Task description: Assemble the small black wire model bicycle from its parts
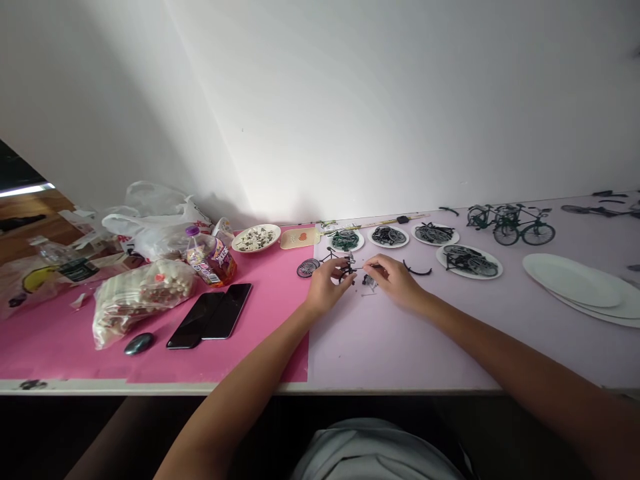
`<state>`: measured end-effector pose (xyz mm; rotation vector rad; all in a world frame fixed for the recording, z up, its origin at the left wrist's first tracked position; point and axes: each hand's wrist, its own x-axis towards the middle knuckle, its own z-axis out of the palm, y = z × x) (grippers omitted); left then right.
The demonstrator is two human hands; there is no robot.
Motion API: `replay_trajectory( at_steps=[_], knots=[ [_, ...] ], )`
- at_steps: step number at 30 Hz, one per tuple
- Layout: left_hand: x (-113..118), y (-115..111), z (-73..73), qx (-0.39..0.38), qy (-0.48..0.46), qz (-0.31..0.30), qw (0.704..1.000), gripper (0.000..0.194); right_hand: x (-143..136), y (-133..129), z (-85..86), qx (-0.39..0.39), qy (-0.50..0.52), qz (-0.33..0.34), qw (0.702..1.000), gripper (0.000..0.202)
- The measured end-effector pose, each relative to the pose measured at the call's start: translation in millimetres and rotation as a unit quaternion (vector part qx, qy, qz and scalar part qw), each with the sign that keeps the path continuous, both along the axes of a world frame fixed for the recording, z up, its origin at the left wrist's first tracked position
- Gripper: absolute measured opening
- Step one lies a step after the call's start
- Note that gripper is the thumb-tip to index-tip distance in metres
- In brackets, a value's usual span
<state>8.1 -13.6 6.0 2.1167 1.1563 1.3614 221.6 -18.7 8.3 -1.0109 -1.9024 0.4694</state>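
Observation:
My left hand [326,285] is closed on a small dark model bicycle [309,268] at the middle of the table. One spoked wheel sticks out to the left, and the fingers hide part of the frame. Just to the right, my right hand [397,279] pinches something thin and small at the bicycle's right end; its kind is too small to make out. Between the hands lies a small grey part [370,283] on the pale sheet. Beyond the right hand rests a dark curved piece [417,270].
Plates of bicycle parts [469,261] stand behind and to the right, near finished-looking model bicycles [525,230] and stacked white plates [573,280]. On the left are two phones [210,317], a drink bottle [213,259], a bag of white sticks [143,293] and a dark oval object [139,343].

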Motion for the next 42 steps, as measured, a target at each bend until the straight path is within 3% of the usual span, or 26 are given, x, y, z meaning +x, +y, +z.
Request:
replay_trajectory(
  at_steps=[18, 42],
  knots=[
    [-2.2, 9.0, -9.5, -0.004, -0.011, -0.018, 1.000, 0.037, 0.7, -2.8, 3.7, -0.036, 0.003, 0.003, 0.999, 0.029],
    [-1.0, 9.1, -9.4, -0.014, -0.002, -0.013, 1.000, 0.025, 1.2, 0.3, 1.0, -0.043, 0.008, 0.010, 0.999, 0.034]
  ],
)
